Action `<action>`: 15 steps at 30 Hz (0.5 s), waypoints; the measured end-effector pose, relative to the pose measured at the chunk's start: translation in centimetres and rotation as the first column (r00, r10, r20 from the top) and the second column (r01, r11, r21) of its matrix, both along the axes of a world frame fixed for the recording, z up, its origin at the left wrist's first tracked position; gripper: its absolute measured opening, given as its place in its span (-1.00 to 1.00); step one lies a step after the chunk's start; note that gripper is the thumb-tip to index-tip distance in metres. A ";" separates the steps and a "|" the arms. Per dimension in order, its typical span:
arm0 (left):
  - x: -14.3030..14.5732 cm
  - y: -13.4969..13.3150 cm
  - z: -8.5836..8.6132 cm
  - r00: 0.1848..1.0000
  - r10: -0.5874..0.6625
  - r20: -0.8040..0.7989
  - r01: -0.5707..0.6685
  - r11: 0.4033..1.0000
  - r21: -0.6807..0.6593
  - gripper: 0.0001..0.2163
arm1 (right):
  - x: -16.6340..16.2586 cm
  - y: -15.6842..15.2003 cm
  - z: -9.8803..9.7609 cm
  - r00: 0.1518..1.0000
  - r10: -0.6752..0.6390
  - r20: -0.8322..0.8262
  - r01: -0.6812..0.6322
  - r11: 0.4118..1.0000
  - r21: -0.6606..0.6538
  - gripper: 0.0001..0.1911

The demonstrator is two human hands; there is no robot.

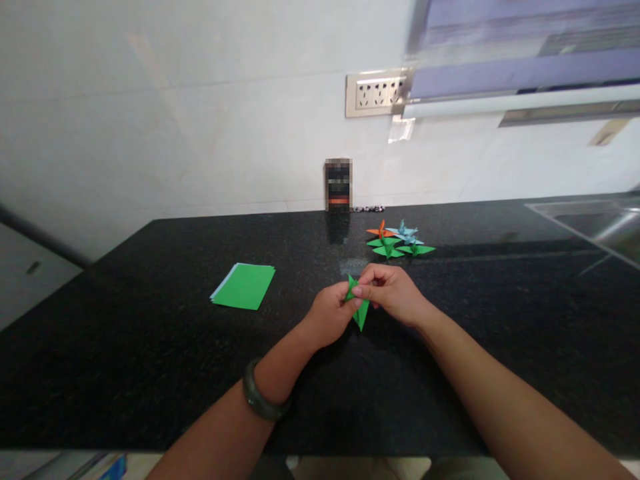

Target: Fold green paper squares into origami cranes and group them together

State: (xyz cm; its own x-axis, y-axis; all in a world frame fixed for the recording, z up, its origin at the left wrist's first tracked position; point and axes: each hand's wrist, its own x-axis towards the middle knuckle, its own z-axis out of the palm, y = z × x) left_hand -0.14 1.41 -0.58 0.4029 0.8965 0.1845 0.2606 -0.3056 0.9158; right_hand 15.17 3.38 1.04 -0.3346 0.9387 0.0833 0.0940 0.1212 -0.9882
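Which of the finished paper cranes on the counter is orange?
The orange crane, at the left rear of the group near the wall. The others are light blue or green.

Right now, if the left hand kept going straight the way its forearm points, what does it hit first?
Likely the finished paper cranes beyond the green folded piece that the left hand already pinches with the right hand; depth is uncertain.

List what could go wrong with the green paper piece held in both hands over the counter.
The green folded piece is pinched between the left hand and the right hand at its upper part; too hard a grip may crumple or tear its thin points. Its lower tip hangs free, so it may bend against the black counter. A wide elbow move might brush the finished paper figures close behind.
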 end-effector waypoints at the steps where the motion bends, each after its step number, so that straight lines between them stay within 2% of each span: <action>1: 0.0 0.0 -0.1 1.000 -0.013 0.004 0.013 1.000 0.001 -0.80 | 0.0 0.0 0.1 1.000 0.006 -0.002 -0.006 1.000 -0.013 -0.66; 6: -0.1 0.0 -0.5 0.999 -0.002 -0.050 0.003 1.000 0.020 -0.79 | 0.1 0.0 0.2 0.999 0.040 0.003 -0.040 0.999 -0.024 -0.67; 12: -0.1 -0.2 0.5 0.990 -0.086 -0.108 0.091 0.995 0.039 -0.83 | 0.0 -0.1 0.1 0.994 0.066 -0.082 -0.077 0.987 -0.139 -0.63; 15: 0.0 -0.3 0.7 0.988 -0.055 -0.146 0.057 0.998 0.008 -0.85 | 0.0 -0.2 0.2 0.998 0.049 -0.041 -0.055 0.987 -0.152 -0.68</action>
